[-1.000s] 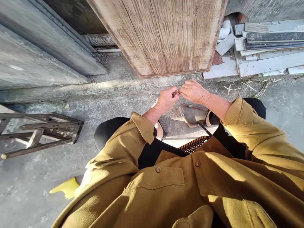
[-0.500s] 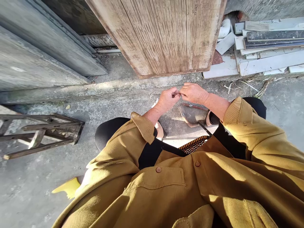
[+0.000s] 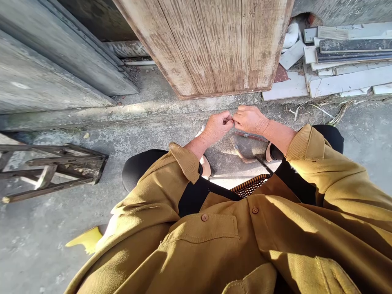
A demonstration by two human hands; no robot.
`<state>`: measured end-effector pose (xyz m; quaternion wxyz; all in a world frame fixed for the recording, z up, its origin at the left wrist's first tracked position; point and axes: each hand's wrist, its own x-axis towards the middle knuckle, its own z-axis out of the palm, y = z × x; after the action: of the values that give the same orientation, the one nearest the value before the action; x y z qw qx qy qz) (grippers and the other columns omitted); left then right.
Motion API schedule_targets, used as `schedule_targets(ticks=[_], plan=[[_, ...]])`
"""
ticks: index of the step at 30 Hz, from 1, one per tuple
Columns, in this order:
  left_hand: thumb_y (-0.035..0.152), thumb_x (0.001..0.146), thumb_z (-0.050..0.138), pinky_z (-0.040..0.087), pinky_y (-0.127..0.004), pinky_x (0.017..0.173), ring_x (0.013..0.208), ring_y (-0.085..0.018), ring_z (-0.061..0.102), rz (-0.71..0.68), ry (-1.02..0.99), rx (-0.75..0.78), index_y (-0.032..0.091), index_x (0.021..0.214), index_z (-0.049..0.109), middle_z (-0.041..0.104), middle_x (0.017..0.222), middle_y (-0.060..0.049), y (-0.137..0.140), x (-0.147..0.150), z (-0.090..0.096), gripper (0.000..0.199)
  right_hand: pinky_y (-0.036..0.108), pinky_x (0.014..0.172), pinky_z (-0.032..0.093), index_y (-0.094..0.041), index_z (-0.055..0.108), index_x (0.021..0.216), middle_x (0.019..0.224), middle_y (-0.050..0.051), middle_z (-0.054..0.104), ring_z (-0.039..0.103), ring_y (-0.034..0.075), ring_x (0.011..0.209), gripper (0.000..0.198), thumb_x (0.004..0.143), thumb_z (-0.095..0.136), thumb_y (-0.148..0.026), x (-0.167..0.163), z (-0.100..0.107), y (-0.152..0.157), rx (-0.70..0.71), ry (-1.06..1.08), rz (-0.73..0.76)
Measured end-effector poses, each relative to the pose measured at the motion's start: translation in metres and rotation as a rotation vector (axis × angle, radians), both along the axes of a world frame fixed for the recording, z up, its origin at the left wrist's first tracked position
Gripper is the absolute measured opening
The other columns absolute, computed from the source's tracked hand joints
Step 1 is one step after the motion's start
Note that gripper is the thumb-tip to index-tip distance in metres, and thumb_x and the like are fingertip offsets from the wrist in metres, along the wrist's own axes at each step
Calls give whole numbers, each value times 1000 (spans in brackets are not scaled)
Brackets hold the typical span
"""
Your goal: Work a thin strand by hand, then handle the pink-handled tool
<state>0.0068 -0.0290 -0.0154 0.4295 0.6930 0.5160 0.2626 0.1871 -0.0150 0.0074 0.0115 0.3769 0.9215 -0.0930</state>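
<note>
My left hand [image 3: 219, 123] is closed, its thumb and fingertips pinched together. Right against it, my right hand [image 3: 250, 120] is closed too, with its fingertips meeting those of the left. Whatever lies between the fingertips is too small or too hidden to make out. Both hands are held out in front of my knees, above the concrete ground. Under the right hand lies a flat grey piece with a brownish edge [image 3: 243, 153], partly covered by the hand and wrist. A reddish, stick-like strip [image 3: 255, 138] shows just below that hand.
A worn wooden panel [image 3: 214, 53] leans ahead of my hands. White and dark boards [image 3: 346, 61] are stacked at right. On the left stand grey slabs [image 3: 55, 69] and a wooden stool lying on its side [image 3: 70, 163]. A yellow object [image 3: 87, 239] lies at lower left.
Both hands stay pinched together in nearly the same place. The view has shifted very slightly; nothing is visibly picked up or let go.
</note>
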Motion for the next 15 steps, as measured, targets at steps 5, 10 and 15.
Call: schedule_targets(ticks=[5,10,15], plan=[[11,77,53,32,-23,58,57,-10,37,45,3,-63,20,64,45,42,57,7,-2,3,-2,18,34,78,37,-11,77,90,86,13,72,56,24,89,26,92,52,-16,-3,-5,-2,-94,74,-135],[12,79,58,33,-25,61,59,-11,38,53,66,-77,20,66,46,42,58,7,-18,4,-26,20,29,68,30,-12,74,78,68,2,59,45,14,68,26,90,53,-20,-4,-8,-5,-512,95,-333],[16,92,55,46,-27,77,78,-15,57,8,10,-119,20,80,58,62,78,0,-37,5,-79,13,29,66,30,-12,79,82,74,5,67,46,15,68,25,92,58,-21,-7,-17,-14,-538,-48,-388]])
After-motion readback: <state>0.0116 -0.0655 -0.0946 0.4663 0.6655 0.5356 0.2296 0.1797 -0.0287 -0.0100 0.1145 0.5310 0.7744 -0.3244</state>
